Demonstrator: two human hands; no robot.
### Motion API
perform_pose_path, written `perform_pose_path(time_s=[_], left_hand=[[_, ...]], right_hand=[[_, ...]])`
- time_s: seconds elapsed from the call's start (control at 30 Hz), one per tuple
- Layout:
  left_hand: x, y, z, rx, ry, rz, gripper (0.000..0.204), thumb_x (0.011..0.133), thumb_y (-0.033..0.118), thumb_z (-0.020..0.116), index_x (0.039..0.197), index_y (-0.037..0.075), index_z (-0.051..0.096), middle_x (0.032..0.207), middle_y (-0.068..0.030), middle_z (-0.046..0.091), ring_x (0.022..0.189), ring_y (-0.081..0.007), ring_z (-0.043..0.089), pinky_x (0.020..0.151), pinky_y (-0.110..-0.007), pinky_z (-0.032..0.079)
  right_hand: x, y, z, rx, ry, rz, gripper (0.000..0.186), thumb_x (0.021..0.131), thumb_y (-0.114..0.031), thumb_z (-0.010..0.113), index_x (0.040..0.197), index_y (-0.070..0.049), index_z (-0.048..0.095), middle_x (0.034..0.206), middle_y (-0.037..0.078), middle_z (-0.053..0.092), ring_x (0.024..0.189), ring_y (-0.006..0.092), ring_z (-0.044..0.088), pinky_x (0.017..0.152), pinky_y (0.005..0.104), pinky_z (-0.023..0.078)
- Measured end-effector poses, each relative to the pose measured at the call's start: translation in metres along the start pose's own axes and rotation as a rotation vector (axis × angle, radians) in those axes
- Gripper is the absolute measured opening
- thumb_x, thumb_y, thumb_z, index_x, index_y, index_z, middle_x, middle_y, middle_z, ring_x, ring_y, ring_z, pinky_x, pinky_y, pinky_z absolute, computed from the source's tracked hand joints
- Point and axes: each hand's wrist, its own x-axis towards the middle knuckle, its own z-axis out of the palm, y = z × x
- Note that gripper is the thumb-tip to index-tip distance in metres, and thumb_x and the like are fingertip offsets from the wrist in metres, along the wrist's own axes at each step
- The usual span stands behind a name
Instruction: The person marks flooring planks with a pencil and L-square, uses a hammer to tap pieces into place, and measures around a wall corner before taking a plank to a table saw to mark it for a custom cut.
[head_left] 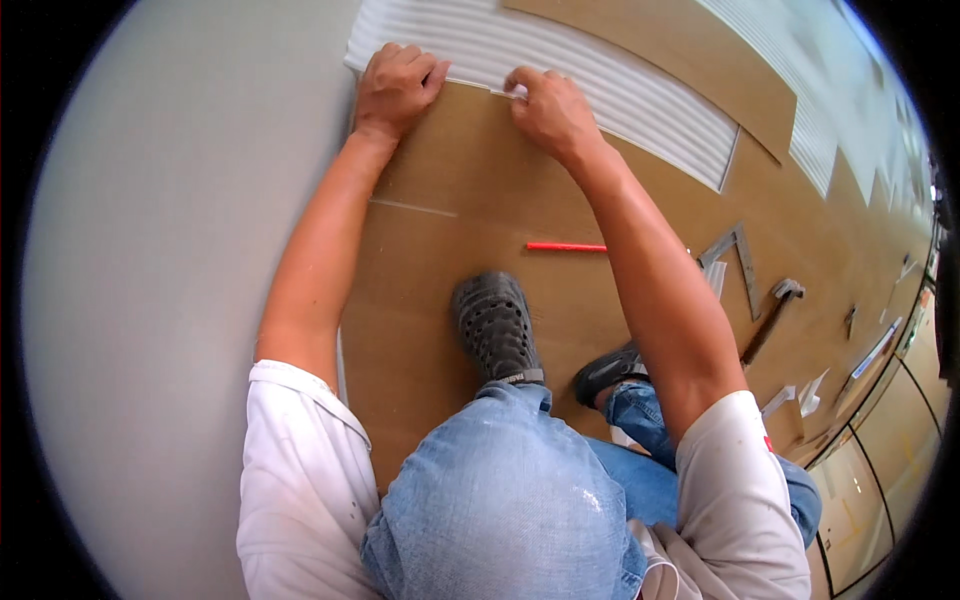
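A wide brown floor plank [460, 150] lies in front of me, its far edge against white ribbed underlay foam [590, 75]. At that edge, beside the grey wall, my left hand [395, 90] is closed, with its fingers curled at the plank's corner. Farther right along the same edge, my right hand [552, 108] has its thumb and fingers bent in toward each other. A small whitish bit shows between these fingertips, too small to name. A thin pale line runs along the plank edge between both hands.
The grey wall [190, 250] rises on the left. A red pencil [565, 247] lies by my dark clog [495, 320]. To the right are a metal square [745, 270], a hammer [768, 325], white scraps [810, 392] and a loose brown board [690, 60] on the foam.
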Motion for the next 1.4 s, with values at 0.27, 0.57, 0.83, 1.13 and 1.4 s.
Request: perform_pose_path(time_s=[0.27,0.57,0.83,1.13,1.4], left_hand=[[-0.002,0.008,0.002,0.037,-0.009,-0.059,0.032,0.091,0.029,0.07,0.068,0.01,0.061,0.071,-0.0053,0.063,0.075,-0.0288,0.059,0.073,-0.042,0.05],[-0.002,0.002,0.0,-0.014,0.023,0.012,0.033,0.092,0.028,0.07,0.066,0.01,0.061,0.068,-0.0069,0.062,0.073,-0.0305,0.06,0.072,-0.043,0.05],[-0.004,0.0,0.005,-0.051,-0.055,-0.038,0.028,0.094,0.027,0.066,0.074,0.007,0.067,0.076,-0.0114,0.066,0.079,-0.0336,0.062,0.07,-0.046,0.051],[-0.023,-0.014,0.016,-0.174,-0.024,-0.052,0.022,0.101,0.012,0.062,0.081,0.001,0.062,0.076,-0.0151,0.058,0.072,-0.0329,0.054,0.065,-0.044,0.045],[-0.024,-0.019,0.022,-0.113,-0.047,-0.015,0.021,0.093,0.014,0.067,0.074,0.004,0.063,0.071,-0.015,0.059,0.068,-0.0351,0.055,0.061,-0.048,0.044]], right_hand=[[-0.006,0.003,0.002,-0.101,0.005,-0.174,0.046,0.09,-0.022,0.054,0.132,-0.037,0.067,0.108,0.022,0.066,0.103,0.0417,0.063,0.096,0.0473,0.049],[-0.004,-0.002,-0.005,-0.17,-0.082,-0.232,0.048,0.094,-0.016,0.055,0.139,-0.033,0.062,0.108,0.022,0.064,0.103,0.0396,0.059,0.094,0.046,0.05],[-0.011,0.01,0.0,-0.095,0.021,-0.273,0.048,0.093,-0.015,0.055,0.138,-0.031,0.063,0.108,0.019,0.065,0.104,0.0388,0.061,0.094,0.0472,0.05],[-0.121,0.26,-0.096,-0.047,0.711,0.016,0.021,0.098,-0.018,0.062,0.116,-0.009,0.069,0.098,0.016,0.07,0.084,0.0339,0.067,0.08,0.0409,0.055],[-0.392,0.491,-0.133,0.113,0.359,1.224,0.046,0.086,-0.036,0.072,0.121,-0.007,0.073,0.113,0.011,0.075,0.104,0.0233,0.069,0.092,0.0374,0.05]])
